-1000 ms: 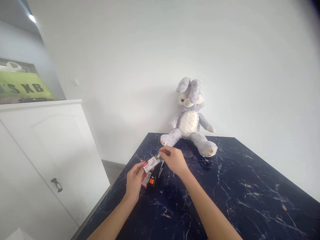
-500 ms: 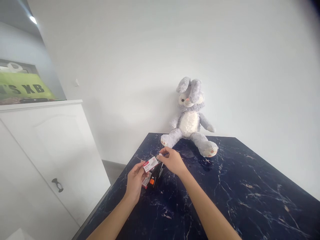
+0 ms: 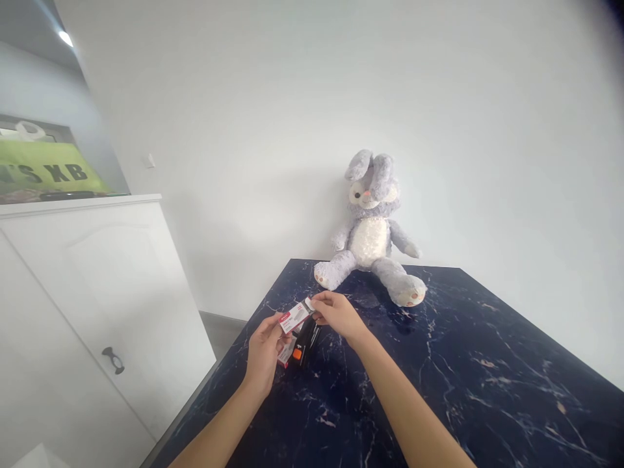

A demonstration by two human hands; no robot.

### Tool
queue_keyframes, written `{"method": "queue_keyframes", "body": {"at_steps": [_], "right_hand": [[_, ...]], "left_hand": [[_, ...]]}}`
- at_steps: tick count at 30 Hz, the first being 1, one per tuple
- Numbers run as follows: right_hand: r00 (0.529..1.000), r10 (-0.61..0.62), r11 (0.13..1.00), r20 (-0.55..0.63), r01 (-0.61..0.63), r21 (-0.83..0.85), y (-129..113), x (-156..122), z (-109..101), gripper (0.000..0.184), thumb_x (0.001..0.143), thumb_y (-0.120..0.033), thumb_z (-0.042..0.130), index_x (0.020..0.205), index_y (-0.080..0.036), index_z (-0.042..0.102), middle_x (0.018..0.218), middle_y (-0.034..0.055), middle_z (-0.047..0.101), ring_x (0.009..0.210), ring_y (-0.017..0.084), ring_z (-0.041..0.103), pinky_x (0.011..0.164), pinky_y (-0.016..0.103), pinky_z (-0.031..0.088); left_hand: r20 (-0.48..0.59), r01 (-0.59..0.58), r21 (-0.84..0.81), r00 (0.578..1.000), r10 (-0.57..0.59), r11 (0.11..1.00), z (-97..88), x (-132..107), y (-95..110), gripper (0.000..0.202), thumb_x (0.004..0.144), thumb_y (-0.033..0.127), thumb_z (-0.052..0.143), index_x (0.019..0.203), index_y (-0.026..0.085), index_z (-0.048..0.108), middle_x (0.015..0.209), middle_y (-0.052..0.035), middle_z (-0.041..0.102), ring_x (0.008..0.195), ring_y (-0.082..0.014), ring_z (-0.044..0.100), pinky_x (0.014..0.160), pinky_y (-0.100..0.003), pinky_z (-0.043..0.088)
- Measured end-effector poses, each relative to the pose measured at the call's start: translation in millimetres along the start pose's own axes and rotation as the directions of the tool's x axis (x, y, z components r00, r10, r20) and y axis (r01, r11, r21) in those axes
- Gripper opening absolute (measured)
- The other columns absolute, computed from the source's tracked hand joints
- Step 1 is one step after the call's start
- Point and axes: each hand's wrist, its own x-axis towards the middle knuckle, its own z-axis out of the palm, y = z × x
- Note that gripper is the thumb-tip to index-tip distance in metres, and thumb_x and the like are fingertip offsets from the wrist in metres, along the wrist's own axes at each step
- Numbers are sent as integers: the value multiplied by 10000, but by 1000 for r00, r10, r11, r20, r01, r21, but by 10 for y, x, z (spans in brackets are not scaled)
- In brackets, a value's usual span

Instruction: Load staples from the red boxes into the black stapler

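In the head view, my left hand (image 3: pixel 263 346) pinches the near left end of a small white and red box (image 3: pixel 295 316), which has a grey picture like a strip of staples on it. My right hand (image 3: pixel 340 317) is closed at the box's far right end, with thumb and fingertips on its end flap. A dark grey edge shows at that end; what lies inside I cannot make out. Just below the box, a black stapler (image 3: pixel 305 341) with an orange part lies on the table. Partly hidden under my left fingers is a second white and red box (image 3: pixel 285 353).
A grey plush rabbit (image 3: pixel 369 240) sits at the back of the dark blue marbled table (image 3: pixel 439 377), against the white wall. To the left stands a white cabinet (image 3: pixel 97 279) with a green bag (image 3: pixel 43 166) on top.
My right hand has shifted slightly down and changed its hold at the box's end, where a white flap now shows. My left hand stays nearly still.
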Motion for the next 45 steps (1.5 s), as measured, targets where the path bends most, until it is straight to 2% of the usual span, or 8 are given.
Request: {"method": "queue_keyframes", "body": {"at_steps": [8, 13, 19, 23, 29, 37, 40, 45], "right_hand": [[997, -59, 997, 51, 62, -55, 44, -2, -12, 248, 838, -393, 582, 891, -194, 720, 783, 33, 716, 736, 172, 675, 657, 265, 552], [991, -99, 989, 88, 108, -104, -12, -43, -10, 253, 826, -389, 581, 838, -190, 738, 747, 17, 697, 702, 157, 634, 624, 240, 498], [977, -112, 981, 181, 138, -139, -96, -116, 42, 224, 823, -374, 602, 890, -198, 722, 737, 3, 694, 696, 139, 619, 659, 234, 469], [973, -83, 975, 214, 123, -185, -108, -138, 85, 251, 834, -377, 596, 987, -206, 696, 783, 9, 710, 727, 150, 642, 676, 246, 481], [992, -122, 935, 23, 123, -334, -43, -98, 59, 219, 827, -319, 567, 974, -228, 702, 950, 17, 727, 857, 179, 658, 796, 289, 470], [993, -117, 925, -7, 106, -365, 15, -77, 42, 216, 811, -317, 564, 942, -240, 717, 996, 14, 725, 895, 194, 655, 798, 290, 457], [992, -126, 925, -20, 110, -364, 35, -67, 43, 228, 817, -322, 551, 959, -242, 710, 1016, 7, 721, 887, 188, 652, 805, 287, 459], [990, -137, 928, -34, 116, -354, 81, -43, 46, 241, 825, -330, 531, 966, -238, 703, 995, 5, 722, 819, 176, 651, 768, 280, 468]], "left_hand": [[107, 20, -7, 994, -19, 1000, 45, -60, 69, 468, 761, 397, 779, 1147, 148, 692, 1001, -110, 736, 774, -184, 690, 728, -297, 543], [193, -3, 76, 981, -11, 997, 76, -112, 126, 585, 767, 435, 763, 1279, 194, 617, 1269, -155, 645, 936, -253, 687, 696, -315, 564], [246, -104, 69, 965, 84, 992, 47, -101, 158, 611, 775, 415, 758, 1313, 198, 566, 1326, -152, 612, 1196, -311, 595, 958, -391, 506], [187, -122, 85, 977, 104, 989, -21, -25, 179, 531, 795, 425, 718, 1262, 204, 592, 1231, -121, 656, 1097, -277, 640, 932, -377, 502], [134, -212, 162, 972, 191, 964, -212, 160, 194, 303, 783, 378, 599, 995, 175, 677, 944, -42, 676, 834, -198, 644, 745, -270, 498], [117, -88, 327, 992, 53, 941, -306, 263, 177, 329, 811, 401, 410, 805, 175, 648, 843, -38, 698, 704, -197, 628, 655, -269, 472], [73, -116, 466, 993, 92, 877, -329, 247, 161, 327, 851, 392, 359, 781, 198, 613, 804, -29, 713, 698, -211, 636, 637, -277, 458], [124, -196, 828, 978, 169, 525, -347, 210, 224, 367, 897, 305, 282, 677, 220, 564, 674, 1, 665, 651, -195, 609, 587, -262, 401]]}}
